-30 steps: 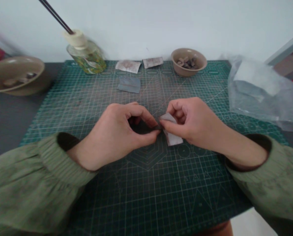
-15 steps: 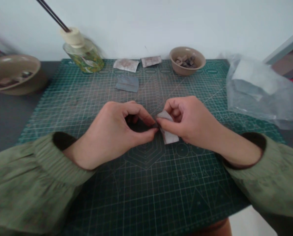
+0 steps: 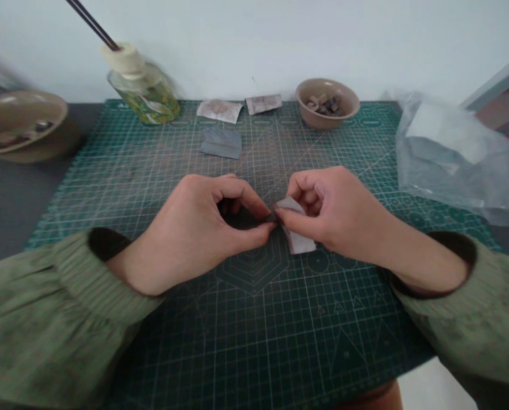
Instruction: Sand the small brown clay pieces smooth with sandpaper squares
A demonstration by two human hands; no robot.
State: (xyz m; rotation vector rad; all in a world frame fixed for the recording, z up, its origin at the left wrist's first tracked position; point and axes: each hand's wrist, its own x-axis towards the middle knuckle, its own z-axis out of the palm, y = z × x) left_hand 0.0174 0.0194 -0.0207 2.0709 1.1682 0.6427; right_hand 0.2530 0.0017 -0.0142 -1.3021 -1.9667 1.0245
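Sandpaper piece [image 3: 301, 241]: pale and bent, in the right hand above the middle of the cutting mat [image 3: 173, 353], its lower end sticking out below the thumb.
Right hand [image 3: 344, 210]: thumb and fingers pinched together on the sandpaper piece.
Left hand [image 3: 190, 228]: thumb and forefinger closed on a small dark object [image 3: 271, 217], which meets the sandpaper piece; too little shows to tell what it is.
Loose sheets: a grey sheet [image 3: 221, 143] lies flat beyond the left hand, with a stained pale sheet [image 3: 220, 111] and a curled pale sheet [image 3: 263, 104] behind it, near the wall.
Small bowl [image 3: 323, 119]: on the mat's far side, holding little brown and dark chunks.
Large bowl [image 3: 32, 152]: off the mat at left, with several pieces inside.
Reed diffuser [image 3: 146, 94]: far left corner of the mat.
Plastic bag [image 3: 459, 171]: clear, over the mat's right edge, something white inside.
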